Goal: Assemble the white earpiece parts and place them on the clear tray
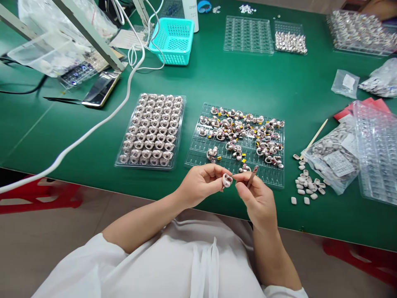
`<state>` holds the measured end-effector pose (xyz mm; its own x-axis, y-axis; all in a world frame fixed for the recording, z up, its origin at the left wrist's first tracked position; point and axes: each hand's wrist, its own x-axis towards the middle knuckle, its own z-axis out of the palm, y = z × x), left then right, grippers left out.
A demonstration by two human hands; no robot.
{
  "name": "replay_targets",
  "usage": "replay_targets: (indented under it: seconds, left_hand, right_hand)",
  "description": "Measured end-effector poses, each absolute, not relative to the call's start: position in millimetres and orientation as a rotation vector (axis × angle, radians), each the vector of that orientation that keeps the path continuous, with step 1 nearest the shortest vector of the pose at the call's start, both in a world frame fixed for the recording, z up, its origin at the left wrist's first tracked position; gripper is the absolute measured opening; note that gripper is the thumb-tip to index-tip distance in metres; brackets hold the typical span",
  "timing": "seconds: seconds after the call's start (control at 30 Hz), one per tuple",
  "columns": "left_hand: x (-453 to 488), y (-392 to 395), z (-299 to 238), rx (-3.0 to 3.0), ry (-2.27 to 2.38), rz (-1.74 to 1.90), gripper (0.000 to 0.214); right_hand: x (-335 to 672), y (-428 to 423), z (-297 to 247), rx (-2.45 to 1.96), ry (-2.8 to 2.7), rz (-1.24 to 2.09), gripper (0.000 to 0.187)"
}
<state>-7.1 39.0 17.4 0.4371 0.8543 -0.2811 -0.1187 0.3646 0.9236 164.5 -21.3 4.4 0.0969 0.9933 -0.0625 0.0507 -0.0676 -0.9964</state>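
Observation:
Just over the table's front edge, my left hand (201, 184) pinches a small beige earphone part (227, 180) with a dark, reddish inside. My right hand (257, 196) meets it from the other side, thumb and fingers closed round a thin brown stick (252, 177). Its index fingertip comes close to the part; whether it touches cannot be made out. Behind both hands lies a clear tray (195, 158) bearing many similar parts with red wires and yellow tabs. To its left, another clear tray (119, 164) holds rows of beige shells.
Loose beige caps (307, 200) lie at right beside a plastic bag (328, 153) of caps and stacked clear trays (376, 157). A turquoise basket (175, 58) stands at the back. A white cable (93, 132) crosses the left side, near tweezers (63, 100) and a phone-like object (102, 89).

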Motion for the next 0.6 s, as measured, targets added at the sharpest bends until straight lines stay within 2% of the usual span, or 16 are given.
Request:
replay_targets:
  seconds: [0.13, 0.33, 0.6]
  left_hand:
    - [-3.7, 40.5, 18.3, 0.958, 0.921, 0.758, 0.018]
    - [-1.5, 40.1, 17.1, 0.916, 0.951, 0.783, 0.016]
    - [-4.3, 42.9, 6.2, 0.787, 0.858, 0.787, 0.02]
  right_hand:
    - [165.4, -28.5, 3.6, -1.337, -1.197, 0.917, 0.017]
    - [165.2, -31.2, 1.3, -1.334, -1.265, 0.791, 0.025]
    - [169.3, -39.0, -4.3, -1.309, -1.197, 0.966, 0.025]
